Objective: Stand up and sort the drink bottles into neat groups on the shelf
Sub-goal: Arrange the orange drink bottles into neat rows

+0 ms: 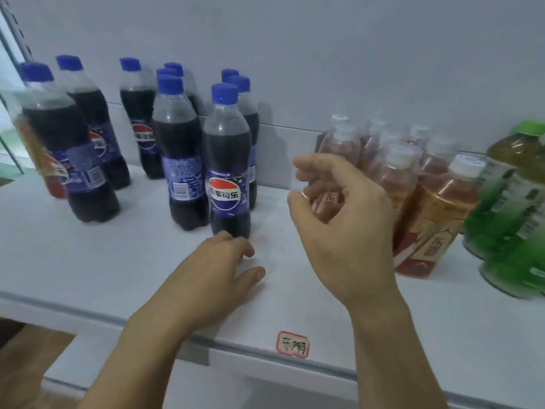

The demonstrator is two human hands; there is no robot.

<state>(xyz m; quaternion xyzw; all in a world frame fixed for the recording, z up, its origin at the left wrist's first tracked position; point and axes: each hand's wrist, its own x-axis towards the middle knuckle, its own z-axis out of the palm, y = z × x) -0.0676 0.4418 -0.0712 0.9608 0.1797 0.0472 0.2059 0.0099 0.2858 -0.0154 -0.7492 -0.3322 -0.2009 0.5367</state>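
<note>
my left hand [219,270] rests low on the white shelf [88,261], fingertips just at the base of the front pepsi bottle [227,160], gripping nothing. my right hand [339,214] hovers above the shelf with fingers loosely curled, empty, in front of the amber tea bottles [436,214]. more pepsi bottles [88,134] stand upright behind and to the left. green tea bottles [513,202] crowd the right edge. a red-bordered label [292,344] sticks to the shelf's front lip.

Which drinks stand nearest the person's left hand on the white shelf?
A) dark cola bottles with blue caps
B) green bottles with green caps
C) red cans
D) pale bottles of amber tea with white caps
A: the left hand rests on the white shelf just below the front dark cola bottle with a blue cap; the tea and green bottles stand further right.
</note>
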